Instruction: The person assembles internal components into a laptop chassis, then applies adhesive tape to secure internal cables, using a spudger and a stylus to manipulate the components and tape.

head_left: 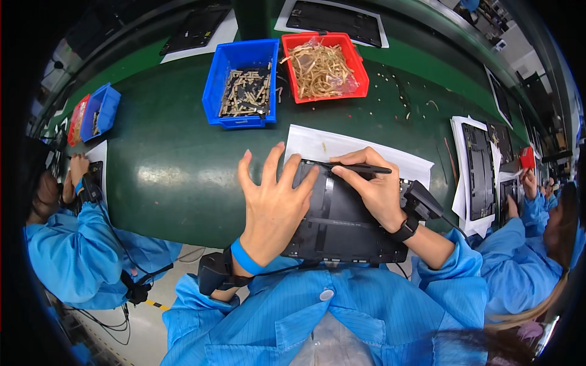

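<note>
A flat black panel, like a laptop cover, lies on a white sheet in front of me. My right hand is closed in a pinch on slim black tweezers, held nearly level over the panel's far edge. Their tip points left and reaches toward the far left corner. My left hand has its fingers spread. Its thumb and index finger rest at that same corner, while the other fingers extend past the panel's left side. Whatever small part lies under the tip is hidden or too small to tell.
Beyond the panel stand a blue bin of small strips and a red bin of tangled tan strips. Tiny scraps dot the green table. More panels lie on paper at right. Co-workers sit on both sides. Cables run from both wrists.
</note>
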Motion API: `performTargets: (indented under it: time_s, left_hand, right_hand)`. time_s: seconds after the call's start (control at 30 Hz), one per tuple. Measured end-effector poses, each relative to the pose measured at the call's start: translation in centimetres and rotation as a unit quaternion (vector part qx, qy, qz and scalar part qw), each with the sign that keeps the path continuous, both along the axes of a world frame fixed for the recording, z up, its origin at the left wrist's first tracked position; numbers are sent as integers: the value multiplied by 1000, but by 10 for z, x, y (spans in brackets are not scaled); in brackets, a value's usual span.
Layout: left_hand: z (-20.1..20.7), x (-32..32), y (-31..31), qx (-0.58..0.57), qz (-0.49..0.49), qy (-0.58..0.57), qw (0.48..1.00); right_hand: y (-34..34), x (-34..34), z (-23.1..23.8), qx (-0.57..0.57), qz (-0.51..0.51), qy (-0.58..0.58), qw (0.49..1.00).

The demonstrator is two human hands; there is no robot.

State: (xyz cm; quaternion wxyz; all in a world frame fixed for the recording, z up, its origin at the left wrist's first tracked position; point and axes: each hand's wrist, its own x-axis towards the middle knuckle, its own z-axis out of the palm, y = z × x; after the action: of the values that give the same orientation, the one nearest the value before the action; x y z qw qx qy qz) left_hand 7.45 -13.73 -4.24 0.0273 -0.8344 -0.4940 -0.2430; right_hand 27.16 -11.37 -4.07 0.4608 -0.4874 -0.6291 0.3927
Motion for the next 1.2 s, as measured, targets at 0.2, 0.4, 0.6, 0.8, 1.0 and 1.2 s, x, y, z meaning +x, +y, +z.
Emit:
performTargets:
  time_s: [0.2, 0.4, 0.6, 0.8, 1.0, 1.2]
  left_hand:
    - [0, 2, 4, -1, -2, 18, 1000]
    - [0, 0, 10, 16, -33, 37, 999]
    - [4, -9, 21, -23, -97, 4, 995]
    - [5, -12, 22, -43, -107, -2, 993]
    - [6, -13, 22, -41, -109, 1, 993]
    - [3, -15, 26, -42, -126, -9, 991]
  right_hand:
    - [0, 1, 0, 21, 2, -20, 1000]
    - [1, 8, 5, -11, 3, -6, 1000]
    - [-4, 22, 6, 42, 21, -48, 998]
    - [-7, 18, 6, 65, 6, -71, 995]
    - [-4, 19, 7, 57, 1, -88, 994]
    - [1, 14, 10, -77, -35, 13, 996]
